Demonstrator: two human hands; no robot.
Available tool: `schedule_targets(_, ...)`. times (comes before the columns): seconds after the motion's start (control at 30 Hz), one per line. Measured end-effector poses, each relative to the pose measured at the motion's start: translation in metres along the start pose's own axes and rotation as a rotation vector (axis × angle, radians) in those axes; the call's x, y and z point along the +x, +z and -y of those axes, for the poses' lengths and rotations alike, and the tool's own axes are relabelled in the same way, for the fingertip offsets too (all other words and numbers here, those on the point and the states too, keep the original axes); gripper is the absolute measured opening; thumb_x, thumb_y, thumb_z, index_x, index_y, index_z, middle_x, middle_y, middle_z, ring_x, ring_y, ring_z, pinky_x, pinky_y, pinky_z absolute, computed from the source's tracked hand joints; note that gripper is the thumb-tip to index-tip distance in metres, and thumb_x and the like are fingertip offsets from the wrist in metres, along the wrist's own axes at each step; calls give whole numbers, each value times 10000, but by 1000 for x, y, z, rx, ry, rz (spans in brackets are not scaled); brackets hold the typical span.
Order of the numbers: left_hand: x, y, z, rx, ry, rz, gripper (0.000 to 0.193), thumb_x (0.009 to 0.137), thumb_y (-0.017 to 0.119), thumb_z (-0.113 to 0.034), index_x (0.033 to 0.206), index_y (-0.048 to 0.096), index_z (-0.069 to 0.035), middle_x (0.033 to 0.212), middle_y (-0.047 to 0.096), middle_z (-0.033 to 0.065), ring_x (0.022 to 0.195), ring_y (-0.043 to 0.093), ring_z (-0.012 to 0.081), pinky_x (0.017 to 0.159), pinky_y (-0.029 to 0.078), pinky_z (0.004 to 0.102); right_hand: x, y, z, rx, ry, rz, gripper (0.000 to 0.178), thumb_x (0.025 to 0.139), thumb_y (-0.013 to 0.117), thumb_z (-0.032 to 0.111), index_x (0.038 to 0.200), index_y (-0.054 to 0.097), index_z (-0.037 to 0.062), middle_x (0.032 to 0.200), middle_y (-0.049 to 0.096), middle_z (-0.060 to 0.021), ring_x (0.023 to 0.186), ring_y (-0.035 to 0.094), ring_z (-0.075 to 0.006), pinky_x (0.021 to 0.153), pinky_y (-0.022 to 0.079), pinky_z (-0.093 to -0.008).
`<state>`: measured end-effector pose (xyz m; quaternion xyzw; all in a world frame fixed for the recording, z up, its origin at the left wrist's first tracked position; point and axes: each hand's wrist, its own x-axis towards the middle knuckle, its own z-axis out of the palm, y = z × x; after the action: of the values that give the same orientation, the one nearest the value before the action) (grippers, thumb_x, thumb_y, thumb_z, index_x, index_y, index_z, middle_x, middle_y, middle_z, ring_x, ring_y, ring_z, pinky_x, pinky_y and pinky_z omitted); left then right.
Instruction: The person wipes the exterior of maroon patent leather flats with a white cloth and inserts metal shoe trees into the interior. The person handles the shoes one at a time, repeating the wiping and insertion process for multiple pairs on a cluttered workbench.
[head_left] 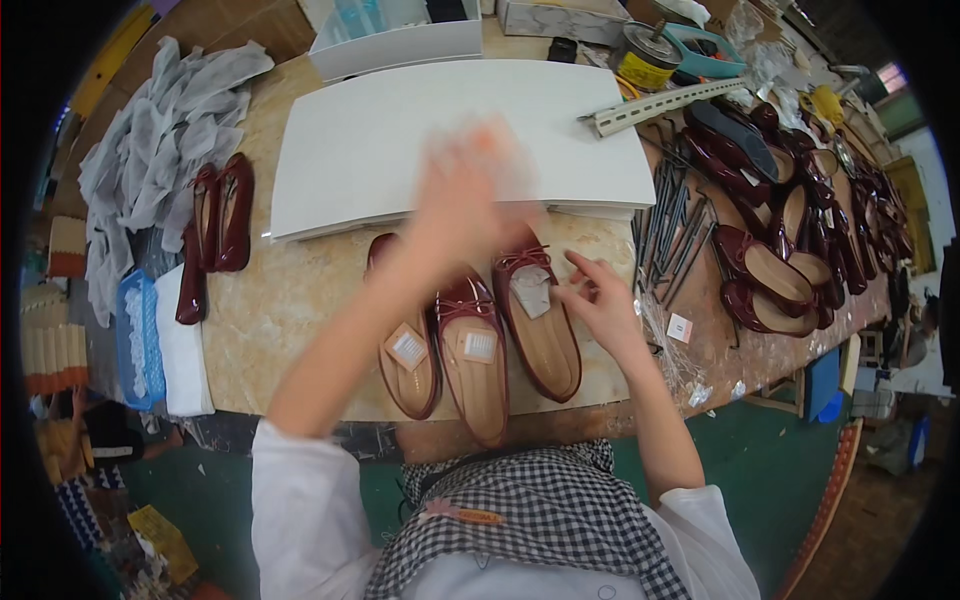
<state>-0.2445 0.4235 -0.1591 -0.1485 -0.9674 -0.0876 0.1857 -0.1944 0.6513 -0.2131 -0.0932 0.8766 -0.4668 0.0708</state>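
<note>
On table (290, 310), hands (600, 305) touching burgundy shoe (540, 330).

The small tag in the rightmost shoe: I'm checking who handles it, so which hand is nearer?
Right. The right hand has its fingertips at the tag; the blurred left hand is raised up and left of it.

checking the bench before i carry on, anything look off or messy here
Mostly orderly. The three dark red flats before the hands lie side by side, but the pile of shoes on the right is jumbled, overlapping at odd angles. Crumpled grey tissue is heaped loosely at the left. The left hand is motion-blurred.
</note>
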Motion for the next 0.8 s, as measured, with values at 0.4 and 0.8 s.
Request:
schedule_targets(0.4, -76, -36, -68, -508, 356, -173, 93, 698, 656, -189, 699, 589, -124, 805, 557, 109, 853, 565, 298, 810, 449, 514, -51, -13, 33, 1217, 292, -7, 570, 913, 604, 208, 1427, 389, 88, 1299, 490, -107, 1111, 545, -153, 873, 498, -287)
schedule_targets(0.8, -133, -45, -50, -1094, -599, -193, 386, 924, 516, -174, 1287, 452, -59, 1028, 590, 126, 924, 593, 313, 837, 465, 367, -55, 31, 103, 102, -512, 280, 647, 766, 692, 58, 1356, 431, 8, 1421, 412, -144, 1284, 430, -226, 1043, 375, -350)
